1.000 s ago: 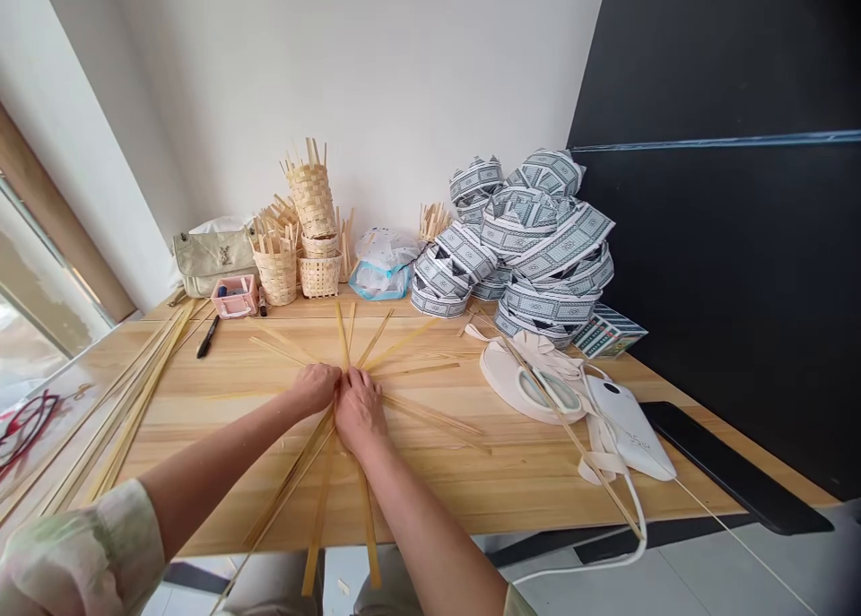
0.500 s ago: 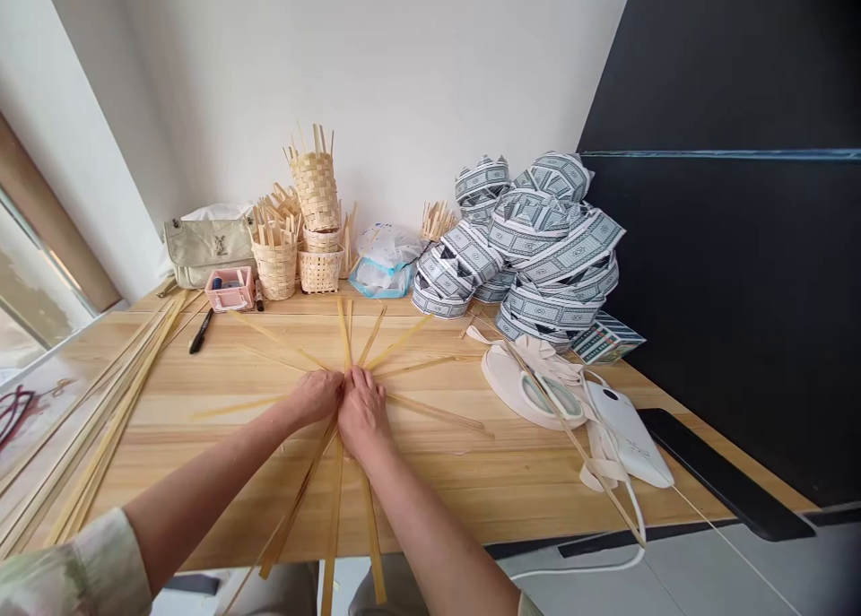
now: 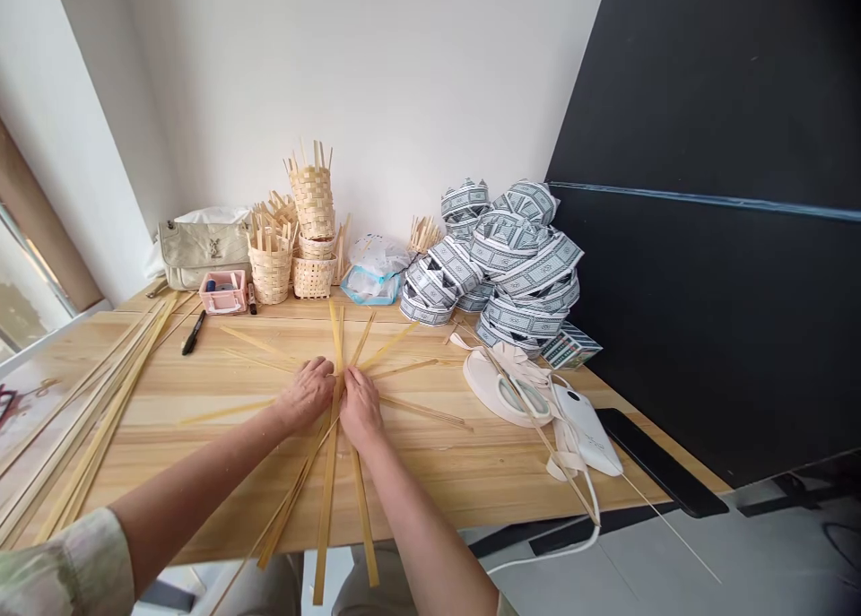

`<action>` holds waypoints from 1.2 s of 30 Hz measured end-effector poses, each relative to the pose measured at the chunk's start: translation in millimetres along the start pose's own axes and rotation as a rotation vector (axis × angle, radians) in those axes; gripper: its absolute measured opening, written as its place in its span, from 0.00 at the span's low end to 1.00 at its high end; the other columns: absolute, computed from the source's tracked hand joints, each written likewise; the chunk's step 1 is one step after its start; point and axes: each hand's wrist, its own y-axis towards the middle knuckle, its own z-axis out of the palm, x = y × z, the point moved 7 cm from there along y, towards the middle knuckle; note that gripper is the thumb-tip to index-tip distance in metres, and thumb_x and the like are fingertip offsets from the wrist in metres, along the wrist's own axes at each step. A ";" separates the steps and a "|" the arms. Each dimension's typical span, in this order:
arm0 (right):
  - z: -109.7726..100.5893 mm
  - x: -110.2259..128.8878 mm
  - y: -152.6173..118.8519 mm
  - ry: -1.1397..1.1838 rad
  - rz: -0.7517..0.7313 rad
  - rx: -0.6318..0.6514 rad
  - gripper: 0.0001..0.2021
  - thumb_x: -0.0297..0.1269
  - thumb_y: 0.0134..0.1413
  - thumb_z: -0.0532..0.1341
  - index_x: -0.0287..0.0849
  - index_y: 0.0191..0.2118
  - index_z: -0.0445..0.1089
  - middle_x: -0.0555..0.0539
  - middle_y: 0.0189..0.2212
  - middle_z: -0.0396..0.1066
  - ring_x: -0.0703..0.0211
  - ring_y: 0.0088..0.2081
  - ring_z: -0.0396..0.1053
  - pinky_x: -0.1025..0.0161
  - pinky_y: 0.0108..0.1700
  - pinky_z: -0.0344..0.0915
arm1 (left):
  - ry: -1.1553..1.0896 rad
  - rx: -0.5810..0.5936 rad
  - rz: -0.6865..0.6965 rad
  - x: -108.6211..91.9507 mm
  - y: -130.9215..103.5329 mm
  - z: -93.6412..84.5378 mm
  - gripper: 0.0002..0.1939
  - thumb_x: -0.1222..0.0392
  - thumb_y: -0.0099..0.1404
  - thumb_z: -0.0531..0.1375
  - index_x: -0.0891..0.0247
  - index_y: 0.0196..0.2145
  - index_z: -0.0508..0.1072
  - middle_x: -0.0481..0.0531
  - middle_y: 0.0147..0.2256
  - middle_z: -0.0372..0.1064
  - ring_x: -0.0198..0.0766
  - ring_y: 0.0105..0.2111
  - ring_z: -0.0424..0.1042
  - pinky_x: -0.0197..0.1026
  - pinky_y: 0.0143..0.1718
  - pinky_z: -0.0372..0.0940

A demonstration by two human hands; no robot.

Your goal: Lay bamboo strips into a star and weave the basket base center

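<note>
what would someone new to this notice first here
Probably the heap of grey-and-white patterned bands at the table's back right, beside the dark panel. Next, the thin strips spread like a star in front, with the left hand and right hand near their centre. Woven baskets stand at the back, left of the heap.

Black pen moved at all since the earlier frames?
No. The black pen lies just front-left of the pink box, at the same slant as before; both shift together in the picture, so the camera moved.
</note>
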 end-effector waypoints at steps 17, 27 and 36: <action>-59.1 -17.8 -35.4 0.119 0.078 0.181 0.12 0.23 0.47 0.52 0.41 0.33 0.71 0.47 0.31 0.72 0.60 0.35 0.67 0.65 0.39 0.61 | -0.187 -0.093 0.049 19.4 -8.7 -12.6 0.14 0.70 0.58 0.47 0.64 0.39 0.67 0.55 0.43 0.66 0.39 0.41 0.68 0.40 0.43 0.62; -51.8 27.8 -84.9 0.138 0.032 0.236 0.14 0.24 0.46 0.52 0.43 0.38 0.69 0.46 0.38 0.68 0.57 0.43 0.63 0.63 0.46 0.58 | -0.029 0.031 0.123 -11.4 -33.6 3.4 0.22 0.63 0.58 0.54 0.64 0.51 0.61 0.57 0.53 0.57 0.46 0.54 0.54 0.49 0.52 0.55; -52.1 6.4 -89.1 0.527 0.039 0.076 0.15 0.24 0.45 0.49 0.41 0.33 0.71 0.45 0.35 0.71 0.59 0.40 0.67 0.63 0.44 0.61 | -0.028 -0.023 0.120 10.3 -29.4 -15.1 0.16 0.69 0.59 0.50 0.63 0.44 0.65 0.54 0.44 0.66 0.39 0.46 0.65 0.41 0.48 0.60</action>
